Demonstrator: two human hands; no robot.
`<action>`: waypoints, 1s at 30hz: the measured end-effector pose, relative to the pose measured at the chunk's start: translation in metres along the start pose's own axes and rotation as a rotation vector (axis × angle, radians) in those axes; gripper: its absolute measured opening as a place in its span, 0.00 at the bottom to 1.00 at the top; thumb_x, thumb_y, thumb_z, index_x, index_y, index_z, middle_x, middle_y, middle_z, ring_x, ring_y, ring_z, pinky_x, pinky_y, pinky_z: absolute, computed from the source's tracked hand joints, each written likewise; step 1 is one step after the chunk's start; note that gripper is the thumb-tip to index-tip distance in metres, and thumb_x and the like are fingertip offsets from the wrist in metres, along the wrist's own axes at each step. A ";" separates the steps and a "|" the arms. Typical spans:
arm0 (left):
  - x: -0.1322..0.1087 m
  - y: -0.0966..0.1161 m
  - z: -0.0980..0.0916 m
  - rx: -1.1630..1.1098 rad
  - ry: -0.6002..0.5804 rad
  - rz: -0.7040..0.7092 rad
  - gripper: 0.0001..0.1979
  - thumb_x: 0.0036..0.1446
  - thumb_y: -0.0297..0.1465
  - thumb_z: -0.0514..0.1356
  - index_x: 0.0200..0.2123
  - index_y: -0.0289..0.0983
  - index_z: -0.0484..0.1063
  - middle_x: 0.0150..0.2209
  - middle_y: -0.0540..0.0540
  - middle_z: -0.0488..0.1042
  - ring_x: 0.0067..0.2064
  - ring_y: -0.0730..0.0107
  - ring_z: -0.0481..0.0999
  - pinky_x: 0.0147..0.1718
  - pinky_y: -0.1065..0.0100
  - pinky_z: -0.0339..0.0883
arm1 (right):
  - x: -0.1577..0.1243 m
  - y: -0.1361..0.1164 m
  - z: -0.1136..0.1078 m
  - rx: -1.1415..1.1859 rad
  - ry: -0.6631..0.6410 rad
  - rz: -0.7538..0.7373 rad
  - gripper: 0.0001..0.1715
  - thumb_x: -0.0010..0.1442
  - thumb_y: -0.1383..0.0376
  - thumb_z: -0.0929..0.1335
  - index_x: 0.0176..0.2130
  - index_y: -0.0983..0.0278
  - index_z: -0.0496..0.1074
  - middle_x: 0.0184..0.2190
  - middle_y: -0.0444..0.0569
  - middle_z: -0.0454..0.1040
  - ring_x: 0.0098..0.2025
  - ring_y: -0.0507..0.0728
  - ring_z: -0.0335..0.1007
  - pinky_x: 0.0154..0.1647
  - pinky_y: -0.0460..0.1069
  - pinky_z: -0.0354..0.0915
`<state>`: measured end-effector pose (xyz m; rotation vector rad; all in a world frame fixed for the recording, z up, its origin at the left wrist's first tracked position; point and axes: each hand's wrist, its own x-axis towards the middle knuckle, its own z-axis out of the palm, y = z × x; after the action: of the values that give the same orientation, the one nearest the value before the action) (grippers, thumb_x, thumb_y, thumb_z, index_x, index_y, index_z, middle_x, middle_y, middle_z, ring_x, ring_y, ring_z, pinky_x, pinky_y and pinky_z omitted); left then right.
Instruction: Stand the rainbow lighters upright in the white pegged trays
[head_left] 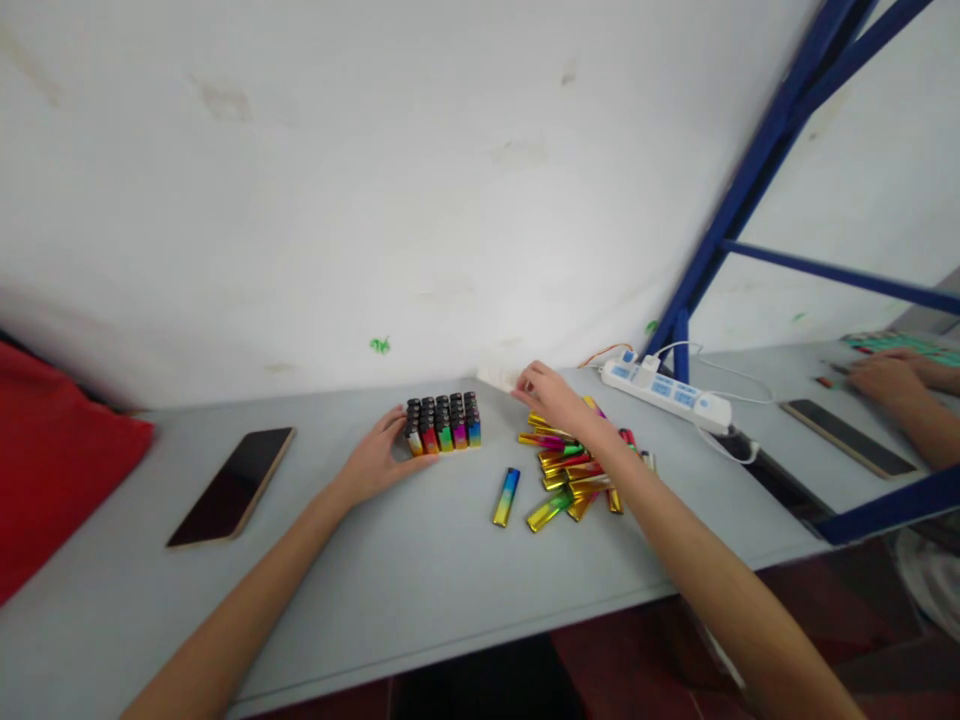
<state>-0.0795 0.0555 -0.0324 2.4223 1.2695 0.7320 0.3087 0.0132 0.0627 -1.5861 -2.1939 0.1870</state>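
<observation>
Writing on wall: green scrawl [380, 346], not legible; markings on the white power strip [667, 390] are too small to read.
Lighter block [444, 425]: upright rows with black tops, near the table's [390, 580] wall side.
Left hand [371, 465]: half open, curved around the block's left end, thumb along its front, holding it.
Right hand [553, 398]: fingertips pinched on a pale flat piece [496, 379], blurred, perhaps a tray.
Loose lighters [566, 468]: heaped right of the block, partly hidden by the right forearm; a blue-yellow lighter [506, 497] lies apart.
Open room: bare tabletop from block to front edge.
Cut off: red cloth [60, 460], left; another person's hand [885, 378] is blurred, far right.
</observation>
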 end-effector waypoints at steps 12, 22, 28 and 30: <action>0.094 0.007 0.019 -0.062 0.016 -0.003 0.54 0.61 0.76 0.64 0.65 0.32 0.82 0.75 0.29 0.78 0.79 0.28 0.73 0.83 0.41 0.63 | -0.069 -0.102 0.035 -0.081 -0.167 -0.213 0.03 0.79 0.65 0.78 0.49 0.63 0.83 0.54 0.58 0.82 0.59 0.64 0.80 0.57 0.54 0.78; -0.003 -0.010 -0.002 -0.071 -0.125 0.009 0.59 0.55 0.76 0.69 0.77 0.44 0.77 0.84 0.37 0.70 0.82 0.34 0.72 0.83 0.42 0.65 | -0.051 -0.018 0.014 0.036 -0.003 0.035 0.11 0.84 0.65 0.71 0.56 0.63 0.86 0.55 0.56 0.86 0.58 0.62 0.83 0.66 0.55 0.73; -0.027 0.016 0.000 -0.045 -0.110 0.049 0.44 0.61 0.67 0.73 0.69 0.46 0.84 0.82 0.40 0.73 0.80 0.37 0.77 0.81 0.43 0.70 | -0.016 0.049 -0.002 -0.165 -0.075 0.361 0.17 0.79 0.69 0.74 0.63 0.67 0.85 0.57 0.63 0.88 0.60 0.65 0.84 0.66 0.55 0.72; -0.020 0.025 0.003 -0.063 -0.103 0.054 0.42 0.61 0.65 0.75 0.69 0.46 0.84 0.82 0.40 0.73 0.79 0.38 0.77 0.81 0.44 0.71 | -0.011 0.056 0.001 -0.165 -0.097 0.349 0.16 0.79 0.71 0.73 0.60 0.65 0.87 0.53 0.60 0.89 0.57 0.64 0.85 0.64 0.53 0.72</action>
<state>-0.0707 0.0251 -0.0290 2.4190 1.1288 0.6422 0.3597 0.0220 0.0391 -2.0881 -2.0287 0.1922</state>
